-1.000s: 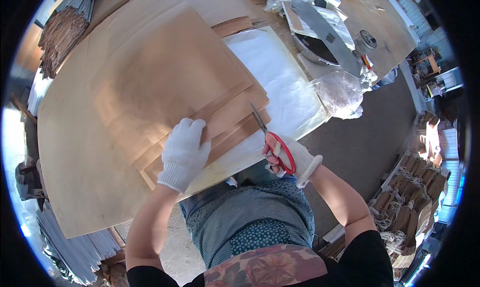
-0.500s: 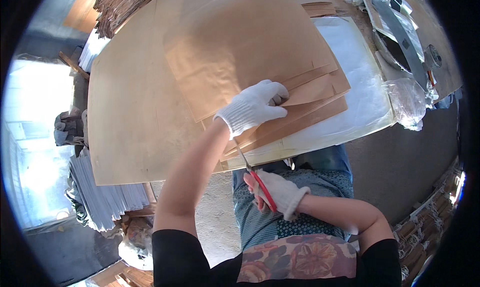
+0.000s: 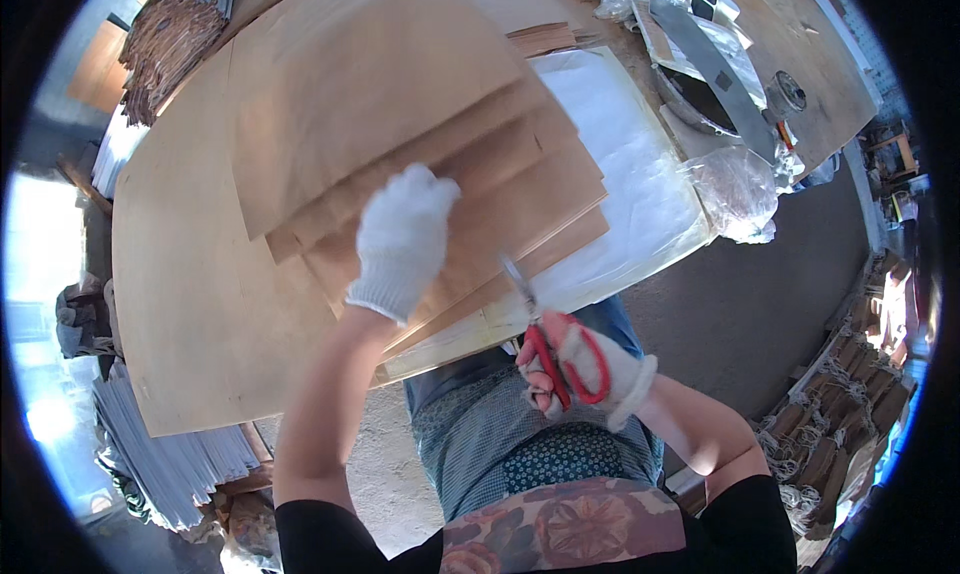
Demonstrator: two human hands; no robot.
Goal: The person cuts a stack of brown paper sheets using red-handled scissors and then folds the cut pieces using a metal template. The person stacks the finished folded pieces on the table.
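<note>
1 tan table (image 3: 180, 304) — brown sheets (image 3: 390, 94) (overlapping), white sheeting (image 3: 630, 154).

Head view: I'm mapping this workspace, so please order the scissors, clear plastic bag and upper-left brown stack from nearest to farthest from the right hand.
From the right hand:
1. Scissors, held in it.
2. Clear plastic bag, forward and to the right.
3. Brown stack, far upper left.

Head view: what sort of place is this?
Probably a paper-working workshop: broad brown paper sheets are stacked on a large tan worktable, brown bundles with white string sit at the right, and the pale-gloved right hand holds red-handled metal scissors.
</note>
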